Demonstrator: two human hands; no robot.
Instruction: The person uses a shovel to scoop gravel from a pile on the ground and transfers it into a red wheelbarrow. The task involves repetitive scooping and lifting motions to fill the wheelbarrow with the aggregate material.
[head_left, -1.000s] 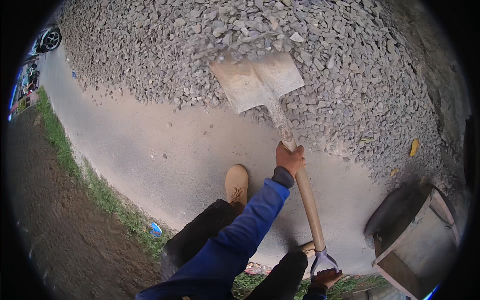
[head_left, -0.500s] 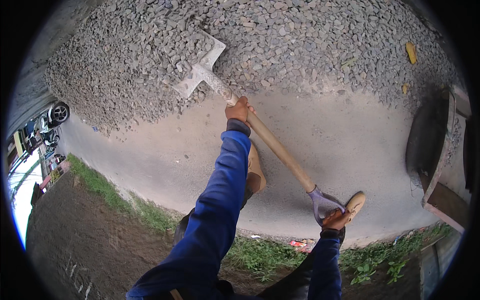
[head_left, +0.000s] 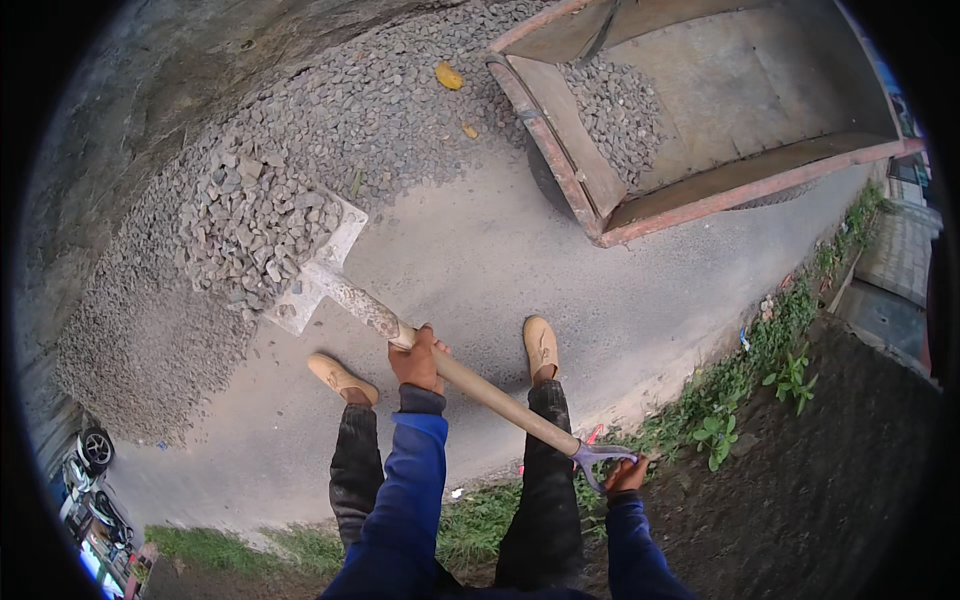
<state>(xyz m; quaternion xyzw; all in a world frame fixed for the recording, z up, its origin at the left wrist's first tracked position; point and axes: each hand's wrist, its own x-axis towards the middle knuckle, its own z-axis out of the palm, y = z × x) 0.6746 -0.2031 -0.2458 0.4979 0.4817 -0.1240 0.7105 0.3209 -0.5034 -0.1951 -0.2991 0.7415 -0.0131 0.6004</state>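
The left forearm, in a blue sleeve, reaches forward from the lower edge; the left hand [head_left: 418, 360] holds the shovel [head_left: 505, 401] by its wooden shaft, not far from the blade [head_left: 343, 236], fingers clenched round it. The right arm comes in lower and to the right, the right hand [head_left: 626, 474] at the shaft's end, fingers curled tightly about the purple grip [head_left: 590, 457]. The shovel slants from there to the upper left, passing just ahead of the shoes [head_left: 541, 345]. Gravel [head_left: 262, 225] is heaped on the blade at the pile's edge; from above, I cannot tell whether the blade hangs clear of the pile [head_left: 150, 330]. More gravel lies in the cart [head_left: 700, 212], upper right.
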